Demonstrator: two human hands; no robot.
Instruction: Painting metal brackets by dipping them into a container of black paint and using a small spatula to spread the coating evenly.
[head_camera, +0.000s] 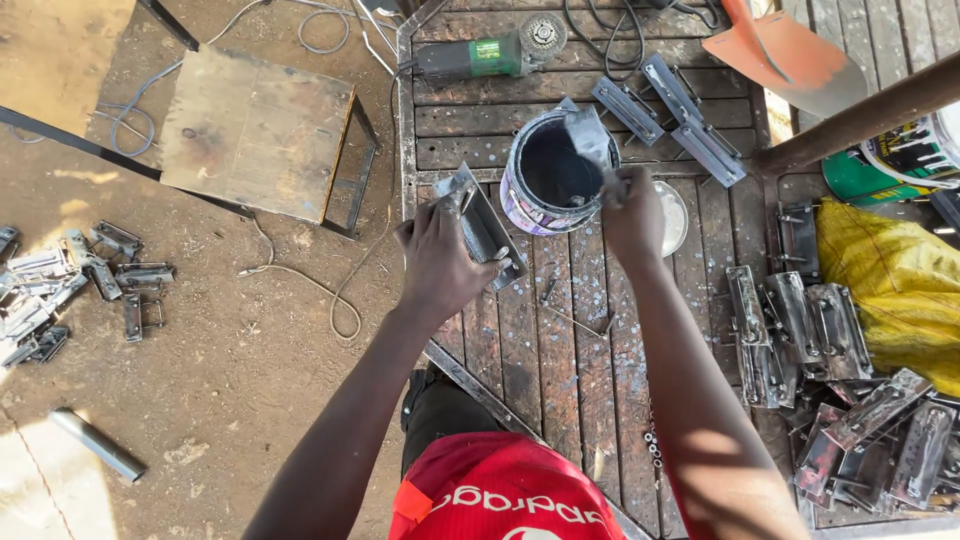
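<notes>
My left hand (440, 262) clamps a flat grey steel bracket (481, 225); my right hand (632, 212) pinches a paint-wet brush (588, 135) over the round paint tin (553, 172).

Sunlit bare dirt floor (240, 380) lies on the left, with a small metal stool (255, 130) standing on it and grey cables trailing nearby. A slatted, paint-spotted metal bench (580, 350) fills the right side, partly in shade.
</notes>
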